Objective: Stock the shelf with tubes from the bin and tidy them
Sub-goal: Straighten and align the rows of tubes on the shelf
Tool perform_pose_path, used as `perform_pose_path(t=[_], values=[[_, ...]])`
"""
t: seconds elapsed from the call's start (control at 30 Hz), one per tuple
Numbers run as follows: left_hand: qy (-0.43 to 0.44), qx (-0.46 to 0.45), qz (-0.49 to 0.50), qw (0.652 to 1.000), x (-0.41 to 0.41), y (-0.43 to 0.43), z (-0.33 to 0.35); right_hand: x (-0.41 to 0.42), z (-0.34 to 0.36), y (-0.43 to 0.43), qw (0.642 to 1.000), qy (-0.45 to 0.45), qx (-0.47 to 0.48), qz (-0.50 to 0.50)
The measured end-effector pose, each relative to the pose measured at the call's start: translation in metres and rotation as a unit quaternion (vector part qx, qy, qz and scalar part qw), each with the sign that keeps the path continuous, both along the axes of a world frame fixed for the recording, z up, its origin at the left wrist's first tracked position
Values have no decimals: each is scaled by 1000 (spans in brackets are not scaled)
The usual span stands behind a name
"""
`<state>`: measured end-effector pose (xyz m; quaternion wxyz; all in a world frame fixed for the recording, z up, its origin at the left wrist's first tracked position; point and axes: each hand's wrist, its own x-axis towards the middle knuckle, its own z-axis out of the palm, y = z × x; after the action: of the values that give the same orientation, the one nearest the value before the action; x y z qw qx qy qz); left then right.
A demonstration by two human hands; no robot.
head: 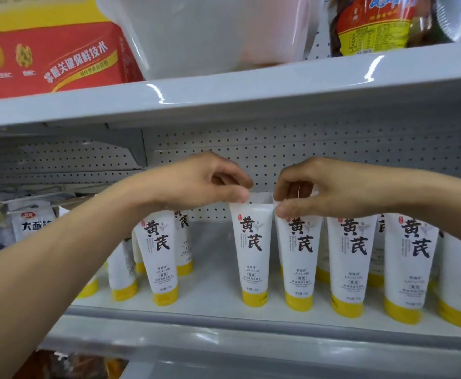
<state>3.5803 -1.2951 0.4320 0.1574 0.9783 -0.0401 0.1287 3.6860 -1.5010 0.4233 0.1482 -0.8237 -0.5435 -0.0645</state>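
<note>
left hand (204, 184): curled, thumb and forefinger pinched the left top corner of a tube (252, 242).
right hand (314, 187): curled, thumb and fingers pinched the flat top of the next tube (298, 247), just beside the first one's right corner.
tube: soft white plastic, flat crimped top narrowing to a round yellow cap; it stood cap-down near the shelf's front, hanging below and between the two hands, black characters facing out.
next tube: same make, upright, its shoulder touching the tube's right edge.
row (412, 255): more such tubes stood cap-down to the right, packed close, some a little tilted.
left tubes (158, 242): one in front under the left wrist, others behind it, less orderly.
room: a bare strip of shelf lay between the tube and the left tubes.
shelf (224, 318): glossy pale grey metal with a raised front lip.
back (333, 149): grey pegboard, dotted with holes.
upper shelf (224, 88): same metal, near above the knuckles.
bin (210, 36): cloudy white plastic, rounded corners, on the upper shelf.
box (46, 58): red and yellow card, left of the bin.
bags (32, 222): white packs at far left.
</note>
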Motion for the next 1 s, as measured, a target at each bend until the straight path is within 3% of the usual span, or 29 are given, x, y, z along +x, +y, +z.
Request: perform_pose_path(t=[0.13, 0.47, 0.77, 1.0], values=[[-70, -13, 56, 996, -22, 30, 5, -6, 6, 8, 998, -19, 52, 25], [17, 59, 143, 988, -24, 106, 13, -4, 23, 72, 999, -35, 32, -4], [99, 158, 129, 974, 11, 110, 1, 3, 20, 105, 993, -12, -89, -77], [49, 106, 82, 990, 19, 100, -2, 4, 21, 99, 987, 6, -115, -111]])
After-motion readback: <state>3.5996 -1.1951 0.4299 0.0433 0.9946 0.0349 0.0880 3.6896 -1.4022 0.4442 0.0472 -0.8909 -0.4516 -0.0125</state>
